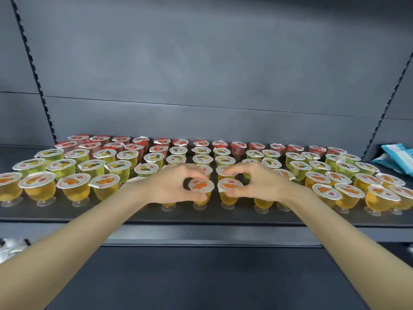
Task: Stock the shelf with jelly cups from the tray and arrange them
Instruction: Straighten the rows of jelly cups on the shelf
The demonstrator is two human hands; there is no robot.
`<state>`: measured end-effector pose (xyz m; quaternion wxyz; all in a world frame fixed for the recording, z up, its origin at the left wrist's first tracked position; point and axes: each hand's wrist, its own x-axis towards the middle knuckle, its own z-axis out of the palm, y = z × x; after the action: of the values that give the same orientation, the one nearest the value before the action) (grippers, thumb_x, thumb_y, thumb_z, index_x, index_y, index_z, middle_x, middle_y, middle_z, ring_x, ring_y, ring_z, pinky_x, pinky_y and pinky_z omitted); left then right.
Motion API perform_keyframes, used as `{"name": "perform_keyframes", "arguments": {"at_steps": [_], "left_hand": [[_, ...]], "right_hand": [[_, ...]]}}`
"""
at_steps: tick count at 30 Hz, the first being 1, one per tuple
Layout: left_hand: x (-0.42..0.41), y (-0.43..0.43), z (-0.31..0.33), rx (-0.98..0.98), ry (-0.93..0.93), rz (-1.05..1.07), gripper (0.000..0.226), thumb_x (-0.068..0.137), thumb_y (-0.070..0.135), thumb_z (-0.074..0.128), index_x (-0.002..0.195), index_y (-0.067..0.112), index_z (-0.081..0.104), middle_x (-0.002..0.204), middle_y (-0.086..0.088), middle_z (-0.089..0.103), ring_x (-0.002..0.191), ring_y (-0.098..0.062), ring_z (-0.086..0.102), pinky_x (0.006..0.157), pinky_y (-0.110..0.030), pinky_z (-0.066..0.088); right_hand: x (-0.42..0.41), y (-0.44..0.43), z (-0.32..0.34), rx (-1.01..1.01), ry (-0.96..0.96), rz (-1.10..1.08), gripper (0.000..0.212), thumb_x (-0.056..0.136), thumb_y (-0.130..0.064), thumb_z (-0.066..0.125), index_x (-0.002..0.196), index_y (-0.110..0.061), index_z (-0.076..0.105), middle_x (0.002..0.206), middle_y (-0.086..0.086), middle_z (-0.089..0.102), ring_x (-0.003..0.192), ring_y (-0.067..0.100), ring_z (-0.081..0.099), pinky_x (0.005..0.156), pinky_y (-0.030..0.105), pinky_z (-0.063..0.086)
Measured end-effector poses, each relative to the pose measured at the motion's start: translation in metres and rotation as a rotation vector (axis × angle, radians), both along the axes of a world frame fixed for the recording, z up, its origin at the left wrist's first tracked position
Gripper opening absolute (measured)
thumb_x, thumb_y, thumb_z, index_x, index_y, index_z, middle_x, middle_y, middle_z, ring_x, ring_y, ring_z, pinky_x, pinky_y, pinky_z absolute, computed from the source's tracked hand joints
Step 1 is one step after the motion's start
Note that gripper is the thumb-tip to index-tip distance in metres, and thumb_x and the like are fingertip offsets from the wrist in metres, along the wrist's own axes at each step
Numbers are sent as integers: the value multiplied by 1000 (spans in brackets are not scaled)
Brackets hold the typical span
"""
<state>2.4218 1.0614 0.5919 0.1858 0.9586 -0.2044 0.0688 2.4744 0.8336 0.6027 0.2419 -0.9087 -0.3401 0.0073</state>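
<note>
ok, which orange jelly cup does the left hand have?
The front-row centre orange jelly cup: the left hand curls round its lid rim. Its right neighbour is gripped the same way by the right hand.

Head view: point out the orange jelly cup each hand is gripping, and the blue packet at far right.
Left orange jelly cup [201,185]: head view, middle of its lid.
Right orange jelly cup [230,184]: head view, middle of its lid.
Blue packet [400,155]: head view, its wrapper face.

Clear glossy plastic jelly cups [230,193] — matt grey metal shelf [201,217]
</note>
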Motion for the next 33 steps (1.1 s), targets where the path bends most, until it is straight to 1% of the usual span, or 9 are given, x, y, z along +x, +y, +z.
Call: {"name": "perform_keyframes", "arguments": {"at_steps": [2,5,7,11,13,19,25,30,33], "left_hand": [[-5,-2,-5,95,-37,17,51,83,42,65,130,28,54,138,11,49,122,-10,46,102,-30,38],[-9,-6,-13,194,-99,30,51,87,36,63,135,26,49,142,8,46,125,-14,47,109,-37,34],[-11,-8,-16,200,-134,42,49,88,31,63,135,26,49,142,8,46,124,-15,50,107,-37,37],[-13,-10,-20,191,-170,57,47,89,29,62,134,26,51,140,8,49,123,-17,50,99,-39,45],[-14,-11,-21,205,-183,66,46,89,30,61,134,27,50,140,8,49,122,-17,50,98,-38,46],[-17,-11,-21,225,-221,51,45,89,30,61,132,25,53,137,8,52,120,-18,53,97,-36,46],[-18,-12,-20,267,-259,52,44,90,31,58,133,24,52,138,7,51,122,-20,51,101,-33,39],[-18,-11,-20,254,-250,49,44,90,30,59,133,24,51,139,6,51,123,-18,49,100,-33,43],[-17,-10,-22,247,-241,44,44,91,30,58,134,25,51,139,5,49,124,-18,49,99,-33,44]], "right_hand": [[-8,0,-6,-30,-34,-6,52,78,-36,74,127,-28,58,135,-12,53,124,9,47,95,26,39],[-16,0,-12,-53,-125,7,44,82,-26,72,124,-23,61,135,-7,55,124,14,49,97,31,42],[-19,-2,-13,-58,-171,4,39,84,-21,69,123,-21,63,134,-5,56,124,14,50,97,30,41],[-21,-5,-15,-69,-190,11,39,86,-19,68,124,-20,62,135,-5,55,123,16,51,97,31,43],[-21,-5,-18,-70,-217,17,39,86,-19,68,125,-19,62,134,-4,56,121,17,53,98,34,46],[-21,-4,-24,-50,-260,2,37,85,-21,69,121,-20,64,125,-4,63,110,16,58,90,39,51],[-23,-1,-29,-33,-324,-16,38,84,-24,70,121,-21,64,122,-5,64,108,15,60,88,40,53],[-22,1,-26,-49,-286,-12,34,85,-24,69,118,-17,65,119,-2,64,106,16,58,88,40,51],[-21,0,-24,-58,-242,-10,38,84,-26,70,121,-18,63,124,-2,61,110,17,55,91,41,50]]}}
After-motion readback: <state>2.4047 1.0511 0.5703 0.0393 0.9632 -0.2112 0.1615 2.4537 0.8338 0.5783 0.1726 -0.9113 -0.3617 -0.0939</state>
